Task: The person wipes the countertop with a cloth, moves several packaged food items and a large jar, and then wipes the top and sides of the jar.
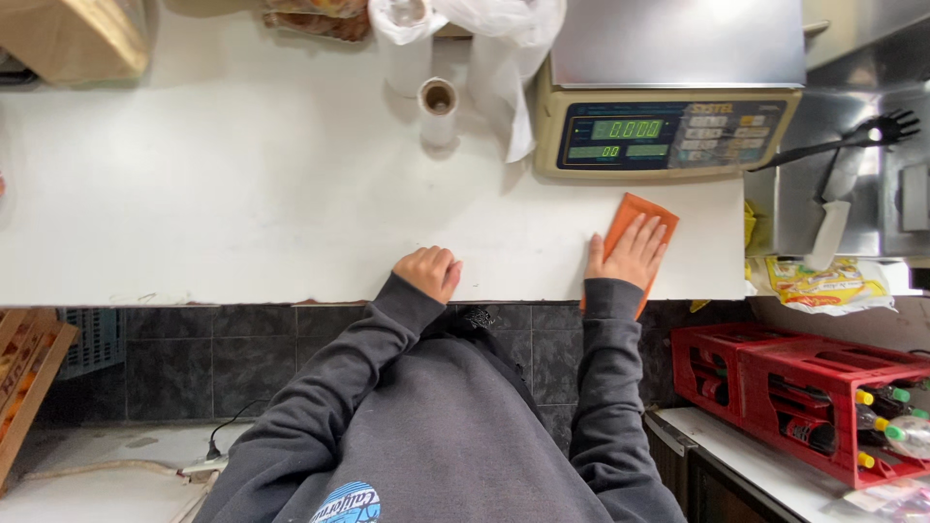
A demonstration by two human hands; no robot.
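Observation:
My right hand (pixel 633 254) lies flat, fingers spread, on an orange cloth (pixel 630 213) near the front right edge of the white counter (pixel 242 194). The cloth hangs a little over the counter's edge below my wrist. My left hand (pixel 429 271) rests curled into a loose fist on the counter's front edge, holding nothing. Both arms wear dark grey sleeves.
A weighing scale (pixel 668 116) with a lit display stands just behind the cloth. Rolls of plastic bags (pixel 438 102) stand at the back middle, a brown paper bag (pixel 77 39) at back left. Red bottle crates (pixel 804 387) sit low right; a black fork-like utensil (pixel 852 136) lies right.

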